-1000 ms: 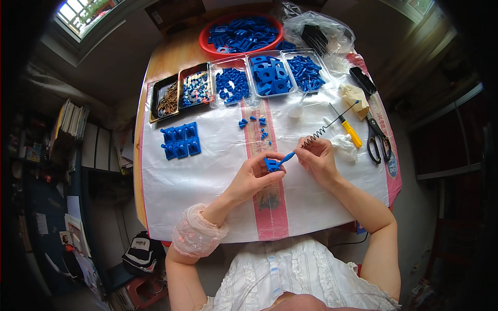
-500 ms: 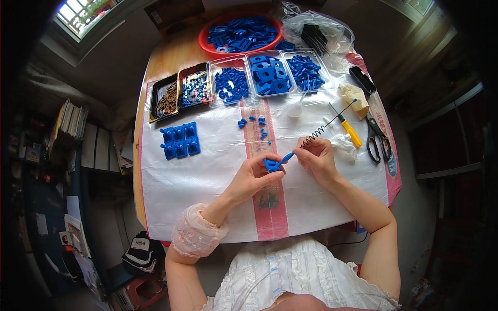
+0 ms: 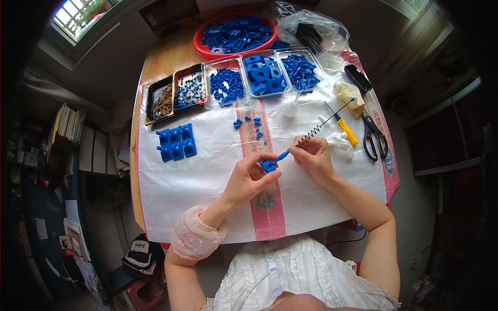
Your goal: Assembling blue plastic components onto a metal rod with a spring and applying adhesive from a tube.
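— What packaging sits on the table?
— A crumpled clear plastic bag (image 3: 311,28) at the far edge, beside a round red bowl (image 3: 205,49) of blue parts.
— And the hands?
— The left hand (image 3: 249,179) pinches a small square blue plastic piece (image 3: 267,166) over the white sheet (image 3: 197,181); the right hand (image 3: 314,158) grips a slim blue-handled tool (image 3: 280,157) against it.

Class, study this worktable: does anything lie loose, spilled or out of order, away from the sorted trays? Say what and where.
A few small blue pieces lie scattered on the white sheet, outside the clear trays behind them. The finished blue blocks sit in a tidy cluster. Otherwise nothing looks damaged; the left hand and right hand hold one blue part.
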`<state>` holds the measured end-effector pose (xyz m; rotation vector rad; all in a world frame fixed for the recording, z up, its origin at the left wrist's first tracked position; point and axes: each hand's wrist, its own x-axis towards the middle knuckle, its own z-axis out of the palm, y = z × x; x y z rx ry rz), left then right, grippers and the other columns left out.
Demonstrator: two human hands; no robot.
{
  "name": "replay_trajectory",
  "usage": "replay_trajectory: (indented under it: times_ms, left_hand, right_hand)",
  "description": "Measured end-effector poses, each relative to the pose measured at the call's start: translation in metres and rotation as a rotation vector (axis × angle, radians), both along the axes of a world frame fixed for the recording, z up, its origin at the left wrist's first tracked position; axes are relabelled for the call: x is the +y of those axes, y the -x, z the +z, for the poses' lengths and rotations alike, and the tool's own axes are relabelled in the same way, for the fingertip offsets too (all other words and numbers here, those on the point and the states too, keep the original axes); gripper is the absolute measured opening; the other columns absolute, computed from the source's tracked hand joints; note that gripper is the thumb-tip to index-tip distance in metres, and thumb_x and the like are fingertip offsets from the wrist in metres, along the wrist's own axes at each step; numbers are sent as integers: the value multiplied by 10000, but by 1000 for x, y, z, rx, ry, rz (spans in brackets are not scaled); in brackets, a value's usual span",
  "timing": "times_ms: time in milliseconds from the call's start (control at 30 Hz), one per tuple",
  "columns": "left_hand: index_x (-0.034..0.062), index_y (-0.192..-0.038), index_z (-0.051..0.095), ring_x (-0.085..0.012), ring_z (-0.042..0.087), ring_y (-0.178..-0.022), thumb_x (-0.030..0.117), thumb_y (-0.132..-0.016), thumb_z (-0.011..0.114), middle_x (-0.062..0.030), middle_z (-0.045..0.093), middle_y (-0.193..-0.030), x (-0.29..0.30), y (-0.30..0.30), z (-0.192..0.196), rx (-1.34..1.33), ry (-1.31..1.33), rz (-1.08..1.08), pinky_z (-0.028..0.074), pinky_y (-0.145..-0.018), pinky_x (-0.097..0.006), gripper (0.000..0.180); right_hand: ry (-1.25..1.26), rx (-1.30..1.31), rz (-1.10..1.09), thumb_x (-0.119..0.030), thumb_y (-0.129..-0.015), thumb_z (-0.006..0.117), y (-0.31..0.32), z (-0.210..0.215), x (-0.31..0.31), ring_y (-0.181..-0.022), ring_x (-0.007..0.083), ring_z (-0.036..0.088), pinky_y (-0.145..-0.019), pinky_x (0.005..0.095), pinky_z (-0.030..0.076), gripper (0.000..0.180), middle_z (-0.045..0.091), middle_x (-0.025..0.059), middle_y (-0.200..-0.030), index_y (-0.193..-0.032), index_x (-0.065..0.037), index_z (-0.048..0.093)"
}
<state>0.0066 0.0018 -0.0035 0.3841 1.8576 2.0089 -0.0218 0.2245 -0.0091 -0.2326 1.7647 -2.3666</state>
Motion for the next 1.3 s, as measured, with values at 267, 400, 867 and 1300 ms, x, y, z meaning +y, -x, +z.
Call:
replay_trajectory:
  times_ms: [267,400,867,1300]
  left_hand:
    - [40,-1101,659,-93,596,-796,140,-760,851,-30,622,-985,5,5,8,626,307,172,477,-655,-233,403]
    - [43,-1162,643,-101,583,-852,132,-785,830,-17,630,-994,3,5,9,544,295,120,472,-767,-248,430]
    - [12,-1244,574,-43,544,-886,167,-960,668,-27,625,-1049,-3,-1,-5,44,46,-42,454,-757,-192,336]
    - [33,-1189,582,-63,608,-848,293,-1053,495,-45,686,-939,1,3,-10,-9,-179,-69,485,-739,-211,307]
  right_hand:
    - [5,-14,-12,-21,-867,713,0,0,0,-566,46,519,-493,204,388,27,617,-9,-703,-849,-3,708]
    - [7,2,-11,-22,-866,715,1,-2,1,-567,46,522,-494,204,393,25,620,-4,-704,-858,1,712]
    - [11,-7,6,-47,-861,734,2,-5,2,-564,55,532,-493,209,398,61,646,10,-709,-877,10,717]
    - [62,-66,-2,-29,-857,732,0,-6,1,-563,54,527,-502,207,403,48,654,18,-734,-883,8,716]
